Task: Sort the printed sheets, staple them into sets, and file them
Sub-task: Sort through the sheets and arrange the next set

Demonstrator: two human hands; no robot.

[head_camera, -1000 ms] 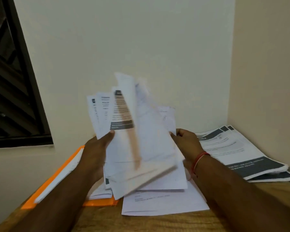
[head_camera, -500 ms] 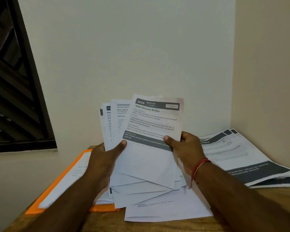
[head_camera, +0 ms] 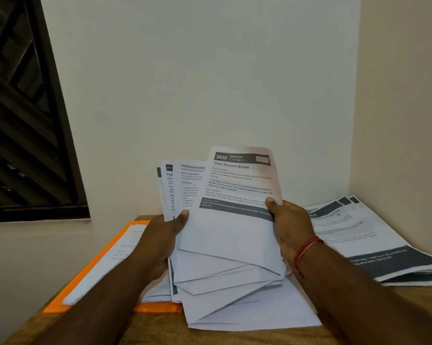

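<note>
Forearms extended, left hand [head_camera: 160,241] and right hand [head_camera: 291,230] pinch, thumbs frontward.

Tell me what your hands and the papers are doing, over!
Left hand and right hand both gripping the fanned sheets, held up. Orange folder lying left, printed stack right. Nothing blocking.

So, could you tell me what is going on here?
A person holds a fanned bundle of white printed sheets over the wooden table: the left hand grips its left side, the right hand pinches the front sheet, headed Wipe Skincare Bottles. A flat orange folder lies left, another stack of printed sheets right.
</note>
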